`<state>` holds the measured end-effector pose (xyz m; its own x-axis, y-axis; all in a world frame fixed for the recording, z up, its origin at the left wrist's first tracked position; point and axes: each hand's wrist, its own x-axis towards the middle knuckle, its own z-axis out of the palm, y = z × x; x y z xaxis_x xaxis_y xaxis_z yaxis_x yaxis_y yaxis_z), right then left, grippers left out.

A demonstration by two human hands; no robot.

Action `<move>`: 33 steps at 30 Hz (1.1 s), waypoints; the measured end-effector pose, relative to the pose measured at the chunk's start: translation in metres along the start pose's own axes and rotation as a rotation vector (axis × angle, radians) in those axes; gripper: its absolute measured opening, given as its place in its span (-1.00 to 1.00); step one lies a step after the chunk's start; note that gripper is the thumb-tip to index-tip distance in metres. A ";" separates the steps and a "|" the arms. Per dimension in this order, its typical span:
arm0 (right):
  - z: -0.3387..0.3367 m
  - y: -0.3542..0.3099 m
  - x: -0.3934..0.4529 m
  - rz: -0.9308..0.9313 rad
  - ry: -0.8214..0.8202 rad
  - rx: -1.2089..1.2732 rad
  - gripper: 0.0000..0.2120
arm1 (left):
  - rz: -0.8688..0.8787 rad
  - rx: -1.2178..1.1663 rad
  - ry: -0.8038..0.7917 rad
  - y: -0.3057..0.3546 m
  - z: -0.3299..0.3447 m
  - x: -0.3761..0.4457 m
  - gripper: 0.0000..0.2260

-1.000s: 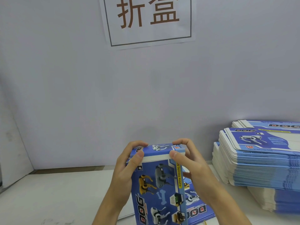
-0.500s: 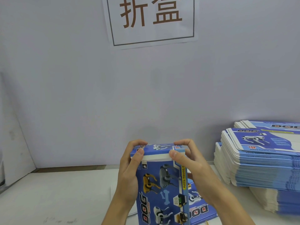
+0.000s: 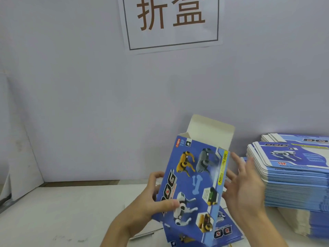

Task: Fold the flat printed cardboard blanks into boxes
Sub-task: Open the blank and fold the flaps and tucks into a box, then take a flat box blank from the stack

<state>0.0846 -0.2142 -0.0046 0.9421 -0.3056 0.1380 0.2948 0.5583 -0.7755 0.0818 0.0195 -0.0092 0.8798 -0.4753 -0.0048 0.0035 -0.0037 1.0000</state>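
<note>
Gripping the blue dog-printed cardboard box (image 3: 194, 182) by its side, the left hand (image 3: 151, 202) tilts its unclosed white flap (image 3: 210, 134) upward, presumably for tucking, while the right hand (image 3: 243, 182) hovers alongside, fingers spread, holding nothing.

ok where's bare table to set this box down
Bare table lies left of the left hand, out to the wall. Crowded: stacks of flat blanks fill the right, and a printed blank lies under the held box, near the open right hand.
</note>
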 end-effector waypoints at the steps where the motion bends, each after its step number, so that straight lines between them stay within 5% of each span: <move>1: -0.003 0.002 0.001 0.031 0.007 0.069 -0.46 | -0.022 -0.048 -0.039 0.001 -0.004 -0.003 -0.23; 4: -0.008 0.011 0.001 -0.012 0.082 0.255 -0.54 | -0.069 -0.110 -0.118 0.009 -0.017 -0.019 -0.38; 6: -0.011 0.017 0.001 0.052 0.173 0.287 -0.56 | -0.060 -0.106 -0.014 0.016 -0.024 -0.024 -0.34; 12: -0.016 0.024 -0.001 0.202 0.184 -0.030 -0.60 | 0.535 -0.650 0.540 0.038 -0.052 -0.026 -0.22; 16: -0.008 0.022 -0.005 0.172 0.167 -0.202 -0.67 | 0.301 -0.375 0.637 0.028 -0.051 -0.019 -0.35; 20: -0.004 0.022 -0.007 0.163 0.140 -0.341 -0.72 | 0.085 0.568 0.278 0.006 -0.017 0.000 -0.43; 23: -0.003 0.023 -0.007 0.149 0.144 -0.393 -0.73 | -0.205 0.893 -0.077 -0.022 0.021 0.024 -0.11; 25: -0.003 0.023 -0.008 0.140 0.147 -0.405 -0.74 | -0.322 1.091 -0.206 -0.031 0.041 0.035 -0.15; 33: -0.002 0.022 -0.007 0.082 0.116 -0.434 -0.75 | -0.286 1.111 -0.233 -0.025 0.039 0.037 -0.35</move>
<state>0.0837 -0.2011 -0.0237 0.9280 -0.3722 0.0144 0.1021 0.2168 -0.9709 0.0958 -0.0328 -0.0346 0.8055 -0.4818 -0.3451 -0.3316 -0.8490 0.4115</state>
